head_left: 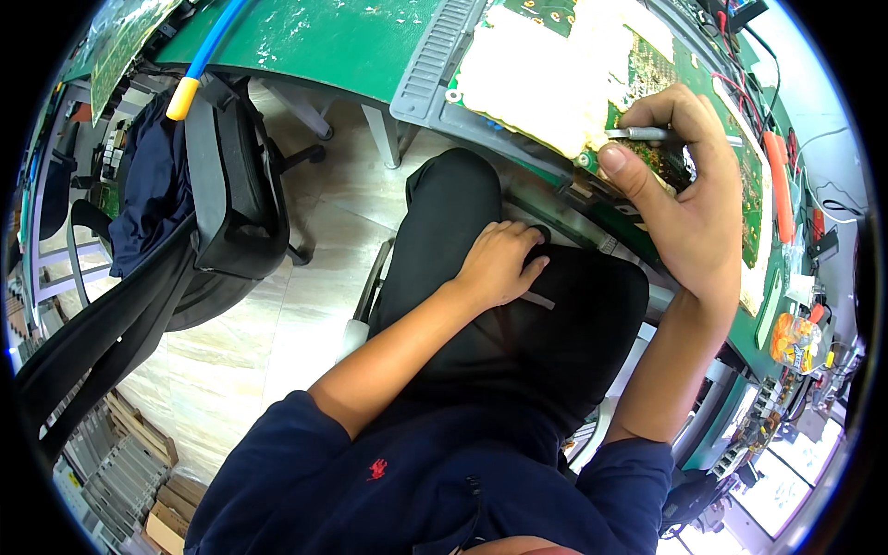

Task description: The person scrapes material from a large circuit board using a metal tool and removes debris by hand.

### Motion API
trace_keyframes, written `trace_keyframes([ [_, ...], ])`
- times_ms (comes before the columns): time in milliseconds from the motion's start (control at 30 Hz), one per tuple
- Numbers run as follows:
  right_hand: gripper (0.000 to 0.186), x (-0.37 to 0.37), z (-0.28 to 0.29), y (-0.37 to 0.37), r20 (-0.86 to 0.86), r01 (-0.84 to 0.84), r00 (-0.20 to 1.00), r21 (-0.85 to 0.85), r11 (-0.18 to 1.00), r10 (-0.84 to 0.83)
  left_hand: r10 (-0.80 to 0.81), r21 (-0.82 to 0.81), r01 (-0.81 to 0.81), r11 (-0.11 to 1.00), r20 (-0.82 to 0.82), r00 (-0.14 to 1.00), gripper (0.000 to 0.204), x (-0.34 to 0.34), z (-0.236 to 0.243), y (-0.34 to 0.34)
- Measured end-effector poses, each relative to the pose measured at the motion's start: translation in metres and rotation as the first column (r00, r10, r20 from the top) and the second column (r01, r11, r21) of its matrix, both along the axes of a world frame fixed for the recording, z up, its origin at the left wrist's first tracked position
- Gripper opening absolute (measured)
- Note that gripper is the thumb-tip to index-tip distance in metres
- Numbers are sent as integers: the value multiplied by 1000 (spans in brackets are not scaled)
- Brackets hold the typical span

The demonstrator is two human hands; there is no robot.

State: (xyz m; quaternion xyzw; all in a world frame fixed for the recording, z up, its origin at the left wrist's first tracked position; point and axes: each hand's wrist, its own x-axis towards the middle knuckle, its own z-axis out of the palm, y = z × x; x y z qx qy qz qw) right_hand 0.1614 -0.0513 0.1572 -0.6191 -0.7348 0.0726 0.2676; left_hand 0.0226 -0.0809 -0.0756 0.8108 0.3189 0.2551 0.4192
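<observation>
My right hand (689,185) holds a thin metal tool (643,134), pinched between thumb and fingers, with its tip at the edge of a green circuit board (740,166). A pale yellow sheet (546,74) covers much of that board. The board lies on a green workbench (314,37). My left hand (499,264) rests on my thigh, in black trousers, with its fingers curled and nothing visible in it.
A black office chair (231,185) with a dark blue garment stands to the left on the tiled floor. A blue hose with a yellow end (190,83) hangs off the bench. An orange-handled tool (782,185) and small parts lie at the right.
</observation>
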Motion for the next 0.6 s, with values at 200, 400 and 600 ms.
trace_keyframes([
  [200,34,1,1,1,-31,17,999,-34,999,-19,-7,-12,7,1000,-19,1000,27,0,0,1],
  [400,34,0,2,1,-33,26,999,-52,998,-28,-5,-7,5,1000,-4,1000,27,1,-1,0],
  [600,35,-1,-3,-1,42,-8,999,53,999,6,-12,-18,12,1000,-22,1000,27,-2,0,1],
])
